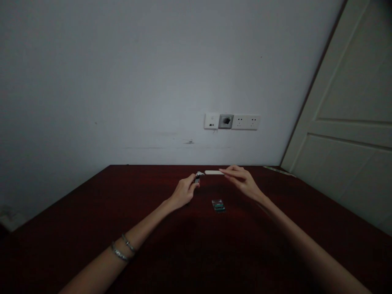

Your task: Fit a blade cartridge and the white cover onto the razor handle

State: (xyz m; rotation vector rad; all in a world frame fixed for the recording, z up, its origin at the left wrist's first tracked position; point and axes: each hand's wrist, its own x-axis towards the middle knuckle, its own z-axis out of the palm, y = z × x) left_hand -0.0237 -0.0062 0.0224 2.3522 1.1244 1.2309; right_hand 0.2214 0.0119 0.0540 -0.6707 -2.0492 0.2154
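My left hand (183, 192) is curled over the dark red table (92, 220), its fingertips pinched on a small silver-and-dark object (198, 176) that I cannot name. My right hand (241, 181) reaches forward to its right, fingers closed on the end of a thin white stick (213, 172) that points left toward the small object. Between my hands, nearer to me, a small flat packet with a teal edge (218, 205) lies on the table. Two bracelets (124, 249) sit on my left wrist.
The table ends at a pale wall with a row of wall sockets (232, 121) above it. A white door (352, 122) stands at the right. A thin greenish strip (278, 170) lies at the table's far right corner.
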